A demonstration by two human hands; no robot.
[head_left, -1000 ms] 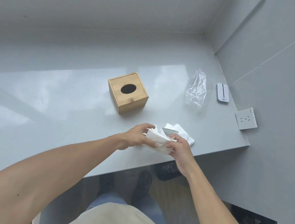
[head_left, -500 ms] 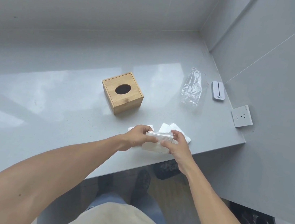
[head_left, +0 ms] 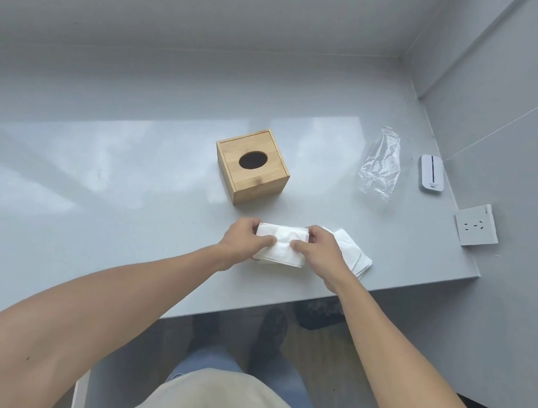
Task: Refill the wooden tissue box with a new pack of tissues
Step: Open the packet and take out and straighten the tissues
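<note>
A wooden tissue box (head_left: 253,166) with a dark oval slot on top stands upright on the grey counter (head_left: 125,183). Just in front of it a white stack of tissues (head_left: 282,244) rests on the counter. My left hand (head_left: 246,238) grips its left end and my right hand (head_left: 320,250) grips its right end, thumbs pressing on top. A few loose white tissues (head_left: 355,258) lie under and to the right of my right hand.
An empty clear plastic wrapper (head_left: 382,163) lies at the back right. Beside it is a small white device (head_left: 431,173), and a white wall socket (head_left: 476,225) sits on the right wall. The counter's front edge runs just below my wrists.
The tissue stack was tilted up between my hands; now it lies flat on the counter with both hands pressing its ends. The camera view has shifted slightly.
</note>
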